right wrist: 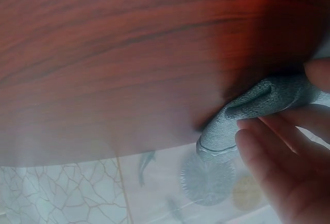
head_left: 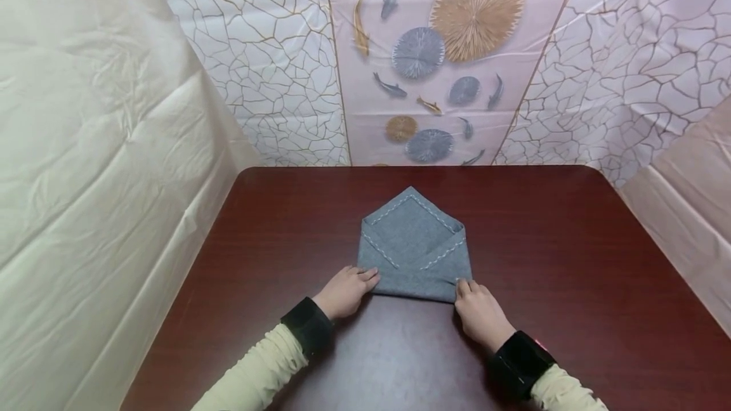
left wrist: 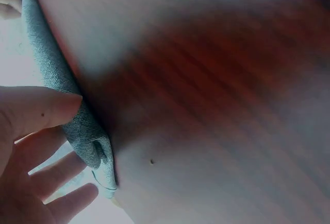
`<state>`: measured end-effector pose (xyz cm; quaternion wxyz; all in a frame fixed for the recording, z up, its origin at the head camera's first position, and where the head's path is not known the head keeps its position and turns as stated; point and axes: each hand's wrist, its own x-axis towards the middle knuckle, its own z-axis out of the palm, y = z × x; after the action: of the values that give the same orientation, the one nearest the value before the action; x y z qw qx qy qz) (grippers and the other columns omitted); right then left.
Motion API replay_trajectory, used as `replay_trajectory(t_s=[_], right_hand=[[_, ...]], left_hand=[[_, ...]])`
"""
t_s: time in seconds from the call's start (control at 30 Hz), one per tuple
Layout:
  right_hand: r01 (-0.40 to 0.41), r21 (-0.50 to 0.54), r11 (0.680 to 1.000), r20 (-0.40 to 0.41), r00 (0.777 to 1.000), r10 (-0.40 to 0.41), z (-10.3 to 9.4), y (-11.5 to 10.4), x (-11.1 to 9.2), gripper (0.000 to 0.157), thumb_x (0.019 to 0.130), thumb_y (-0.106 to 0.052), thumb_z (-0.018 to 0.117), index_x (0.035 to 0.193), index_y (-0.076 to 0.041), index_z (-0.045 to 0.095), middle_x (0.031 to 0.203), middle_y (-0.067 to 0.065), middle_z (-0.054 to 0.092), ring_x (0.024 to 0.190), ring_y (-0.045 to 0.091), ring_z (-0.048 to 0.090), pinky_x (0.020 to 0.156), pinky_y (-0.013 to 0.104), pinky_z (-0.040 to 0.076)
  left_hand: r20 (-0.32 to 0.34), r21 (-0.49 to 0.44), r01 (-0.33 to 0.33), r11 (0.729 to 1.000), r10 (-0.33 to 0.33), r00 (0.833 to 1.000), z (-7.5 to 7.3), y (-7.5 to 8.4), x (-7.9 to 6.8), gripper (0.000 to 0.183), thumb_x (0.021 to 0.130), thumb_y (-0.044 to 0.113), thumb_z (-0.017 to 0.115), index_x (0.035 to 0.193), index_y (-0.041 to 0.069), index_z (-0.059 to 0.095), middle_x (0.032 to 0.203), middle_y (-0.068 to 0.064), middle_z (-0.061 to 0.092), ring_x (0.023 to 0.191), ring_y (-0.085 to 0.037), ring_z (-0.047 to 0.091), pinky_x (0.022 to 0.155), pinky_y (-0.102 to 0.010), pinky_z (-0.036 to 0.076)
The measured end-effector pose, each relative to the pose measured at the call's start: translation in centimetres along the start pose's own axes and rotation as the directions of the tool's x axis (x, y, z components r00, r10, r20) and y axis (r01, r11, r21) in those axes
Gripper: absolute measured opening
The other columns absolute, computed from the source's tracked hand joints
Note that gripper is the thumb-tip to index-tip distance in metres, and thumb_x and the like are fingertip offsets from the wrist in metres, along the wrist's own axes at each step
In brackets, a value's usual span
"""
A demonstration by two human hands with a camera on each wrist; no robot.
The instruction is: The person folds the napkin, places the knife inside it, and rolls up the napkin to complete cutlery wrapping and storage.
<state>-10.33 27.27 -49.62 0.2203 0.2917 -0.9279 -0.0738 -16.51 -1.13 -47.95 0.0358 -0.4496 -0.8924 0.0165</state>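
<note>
A grey cloth (head_left: 411, 240) with pale dashed stitching lies folded like an open envelope, its point facing the far side of the table. A rolled fold runs along its near edge. My left hand (head_left: 347, 290) holds the near left corner; in the left wrist view its thumb (left wrist: 56, 109) presses the front of the fold while the other fingers spread behind it. At the near right corner, my right hand (head_left: 480, 311) pinches the fold. The right wrist view shows the thumb and fingers on opposite sides of the cloth (right wrist: 258, 103), with a tucked crease at its end.
The dark reddish-brown wooden table (head_left: 274, 227) has rounded far corners. Behind it hangs a patterned sheet (head_left: 285, 49) with fish and round leaf prints. A cream drape (head_left: 103, 144) flanks the left side, and another drape (head_left: 679, 202) the right.
</note>
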Motion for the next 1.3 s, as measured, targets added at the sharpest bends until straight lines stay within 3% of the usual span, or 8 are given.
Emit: replay_trajectory(t_s=[0.27,0.5,0.63,0.87,1.03,1.3], right_hand=[[-0.013,0.019,1.0,0.044,0.999,0.012,0.0,-0.7,0.1,0.016,0.058,-0.001,0.062,0.073,0.007,0.062,0.077,0.016,0.052,0.065,0.029,0.053,0.051,0.035,0.041],[-0.025,0.048,0.999,0.019,1.0,0.024,-0.2,-0.6,0.1,0.005,0.058,0.001,0.06,0.063,0.002,0.058,0.069,0.012,0.047,0.059,0.028,0.05,0.048,0.034,0.038],[-0.013,0.05,0.999,0.048,0.999,0.011,-0.2,-0.2,0.4,0.006,0.061,0.0,0.061,0.058,-0.002,0.056,0.064,0.009,0.046,0.054,0.026,0.049,0.047,0.033,0.038],[0.034,0.013,0.999,-0.002,0.999,-0.034,0.4,0.3,1.1,0.014,0.058,0.001,0.062,0.054,-0.005,0.049,0.055,0.008,0.043,0.047,0.024,0.047,0.045,0.032,0.035],[0.025,-0.016,1.0,-0.04,0.999,-0.026,0.8,0.4,1.4,0.016,0.057,0.004,0.061,0.056,-0.005,0.047,0.055,0.008,0.042,0.047,0.024,0.048,0.043,0.031,0.033],[-0.069,0.078,0.995,-0.069,0.995,0.074,0.7,0.9,0.9,0.012,0.063,0.002,0.061,0.061,-0.004,0.05,0.058,0.008,0.047,0.05,0.025,0.049,0.046,0.033,0.037]], left_hand=[[0.016,-0.063,0.021,0.998,-0.02,1.0,0.1,0.0,-0.7,0.041,0.083,0.007,0.06,0.123,0.007,0.057,0.126,-0.009,0.054,0.111,-0.027,0.053,0.091,-0.034,0.042],[-0.011,0.018,0.003,1.0,-0.003,1.0,-0.4,0.1,-0.2,0.034,0.081,0.006,0.061,0.115,0.01,0.064,0.119,-0.006,0.06,0.102,-0.023,0.058,0.091,-0.04,0.041],[-0.039,0.078,-0.028,0.997,0.031,0.999,-0.3,-0.1,0.5,0.028,0.076,0.002,0.061,0.102,0.011,0.068,0.108,-0.004,0.065,0.087,-0.02,0.062,0.092,-0.043,0.039],[-0.096,0.157,-0.089,0.984,0.105,0.99,0.1,-0.6,1.8,0.014,0.064,0.004,0.069,0.069,0.015,0.062,0.07,0.002,0.058,0.062,-0.016,0.058,0.064,-0.031,0.046],[-0.127,0.084,-0.091,0.992,0.102,0.987,0.1,-0.8,2.5,0.017,0.061,0.001,0.068,0.06,0.015,0.058,0.062,0.002,0.057,0.058,-0.017,0.058,0.053,-0.031,0.046],[-0.154,0.023,-0.046,0.999,0.049,0.987,0.2,-0.8,2.6,0.014,0.066,0.005,0.065,0.062,0.014,0.055,0.061,0.001,0.058,0.057,-0.017,0.059,0.053,-0.032,0.046]])
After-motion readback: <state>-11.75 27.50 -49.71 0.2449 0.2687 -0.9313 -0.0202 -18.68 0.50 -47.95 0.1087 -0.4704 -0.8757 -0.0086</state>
